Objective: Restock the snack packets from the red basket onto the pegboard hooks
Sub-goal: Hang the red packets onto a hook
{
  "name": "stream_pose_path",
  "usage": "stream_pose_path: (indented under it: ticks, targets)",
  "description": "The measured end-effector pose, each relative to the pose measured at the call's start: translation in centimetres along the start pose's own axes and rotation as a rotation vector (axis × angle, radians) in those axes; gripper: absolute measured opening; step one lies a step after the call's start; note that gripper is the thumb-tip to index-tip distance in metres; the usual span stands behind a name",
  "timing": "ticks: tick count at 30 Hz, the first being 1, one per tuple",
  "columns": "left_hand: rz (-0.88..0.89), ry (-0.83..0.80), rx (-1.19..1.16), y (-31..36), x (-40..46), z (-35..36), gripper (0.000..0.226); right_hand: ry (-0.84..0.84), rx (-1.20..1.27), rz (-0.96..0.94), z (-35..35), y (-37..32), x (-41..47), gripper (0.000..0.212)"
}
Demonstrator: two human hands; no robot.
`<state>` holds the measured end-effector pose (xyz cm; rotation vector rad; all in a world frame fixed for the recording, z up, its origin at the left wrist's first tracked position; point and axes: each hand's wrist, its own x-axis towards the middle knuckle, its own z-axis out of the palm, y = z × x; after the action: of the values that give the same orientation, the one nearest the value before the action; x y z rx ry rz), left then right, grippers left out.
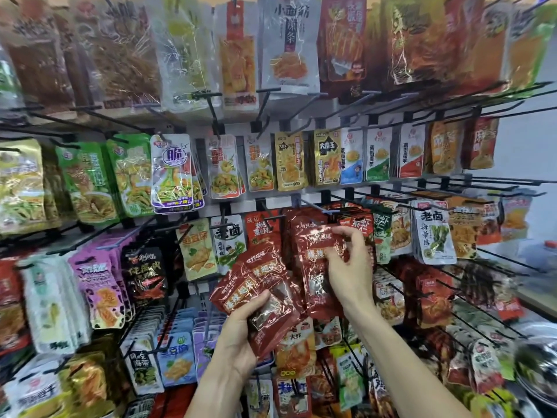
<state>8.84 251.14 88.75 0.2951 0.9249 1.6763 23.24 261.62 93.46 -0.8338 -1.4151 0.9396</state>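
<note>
Head view: the step in hand looks like hanging one packet. The right hand [346, 260] pinches a single dark red packet [319, 267] by its upper part, thumb in front and fingers curled behind, holding it up just below a pegboard hook [313, 206] that already carries matching red packets [304, 224]. The left hand [241, 333] sits lower and to the left, palm up, its fingers and thumb clamped on a fanned stack of spare red packets [265, 300]. The red basket is not in sight. Next, I judge, the packet's hang hole must be lined up with the hook tip and slid on, which calls for a small lift and push
</note>
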Motion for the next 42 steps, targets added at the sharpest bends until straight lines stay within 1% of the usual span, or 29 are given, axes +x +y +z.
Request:
stream_pose_path:
  ticks: [2,6,9,12,14,17,22,25,28,34,36,39,41,42]
  targets:
    - [0.003,-0.01,0.009,0.1,-0.2,-0.2,0.038,0.04,-0.048,-0.063,0.2,0.3,0.9,0.04]
    - [0.021,-0.021,-0.019,0.4,-0.6,-0.2,0.031,0.059,-0.094,-0.049,0.4,0.6,2.0,0.042]
    - [0.025,-0.022,-0.035,0.5,-0.9,-0.1,0.033,0.053,-0.109,-0.05,0.8,0.8,2.3,0.05]
    - [0.029,-0.012,-0.035,0.6,-1.0,0.0,0.033,0.049,-0.129,-0.036,1.1,1.0,2.7,0.045]
    - [0.029,-0.013,-0.037,0.7,-1.1,0.1,0.03,0.088,-0.164,-0.047,1.0,1.1,2.9,0.043]
    - [0.036,-0.005,-0.034,0.8,-1.2,0.1,0.032,0.128,-0.258,-0.034,0.9,1.0,3.1,0.042]
    - [0.042,0.001,-0.033,1.1,-1.5,0.2,0.029,0.122,-0.337,-0.063,1.1,1.3,2.9,0.045]
    - [0.05,0.009,-0.025,1.1,-1.5,0.1,0.035,0.129,-0.366,-0.07,1.3,1.6,3.0,0.047]
    - [0.055,0.012,-0.019,1.1,-1.5,-0.1,0.036,0.115,-0.393,-0.059,1.6,1.6,3.0,0.047]
    - [0.075,0.026,-0.012,1.0,-1.4,-0.1,0.032,0.073,-0.51,-0.036,3.5,1.8,5.1,0.045]
    - [0.079,0.032,-0.01,1.0,-1.3,-0.1,0.028,0.059,-0.529,-0.009,4.5,2.2,6.2,0.039]
    - [0.091,0.032,-0.004,1.0,-1.2,-0.3,0.03,0.064,-0.538,-0.014,5.2,2.6,6.8,0.03]
    - [0.092,0.027,-0.005,1.1,-1.1,-0.6,0.029,0.053,-0.57,-0.046,4.9,2.5,6.1,0.033]
    - [0.087,0.018,-0.005,1.1,-1.1,-0.6,0.025,0.034,-0.587,-0.054,4.6,2.5,5.6,0.036]
